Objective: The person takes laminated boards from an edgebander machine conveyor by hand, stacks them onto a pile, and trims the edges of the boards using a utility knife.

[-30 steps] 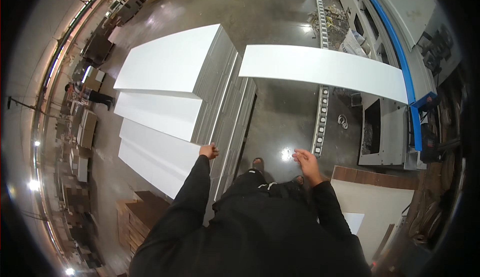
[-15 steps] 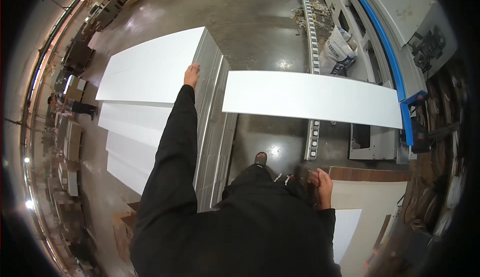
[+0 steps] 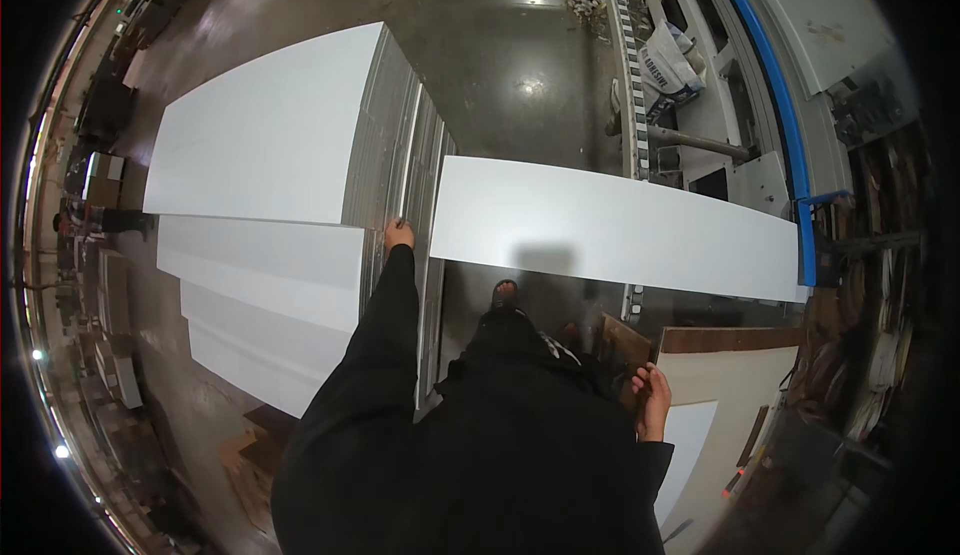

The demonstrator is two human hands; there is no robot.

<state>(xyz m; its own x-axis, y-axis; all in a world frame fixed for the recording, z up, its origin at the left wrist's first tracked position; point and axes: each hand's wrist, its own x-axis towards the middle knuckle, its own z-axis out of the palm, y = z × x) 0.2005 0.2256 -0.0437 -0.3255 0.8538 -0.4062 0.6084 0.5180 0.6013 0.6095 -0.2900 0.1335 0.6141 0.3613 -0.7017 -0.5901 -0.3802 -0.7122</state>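
A tall stack of white panels (image 3: 265,135) stands to my left, its layers stepped toward me. My left hand (image 3: 400,235) is at the stack's right side, its fingers curled closed; whatever they may hold is too small to make out. Across the gap right of the stack stretches a long white panel (image 3: 620,225). Its left end is close to the stack and its right end reaches a machine's blue rail (image 3: 808,245). Low on the right, my right hand (image 3: 652,400) hangs in front of a cream board, fingers loosely bent and apart, holding nothing visible.
A roller track (image 3: 628,85) runs under the long panel, beside the grey machine (image 3: 830,35). A white sack (image 3: 668,70) leans there. The cream board (image 3: 730,375) with a brown edge stands near my right side. Far left, a person (image 3: 105,220) is near more stacks.
My left hand has come toward me along the stack's side from the upper panel's edge. The long panel now lies nearer to me. My right hand stays low; the view has shifted.
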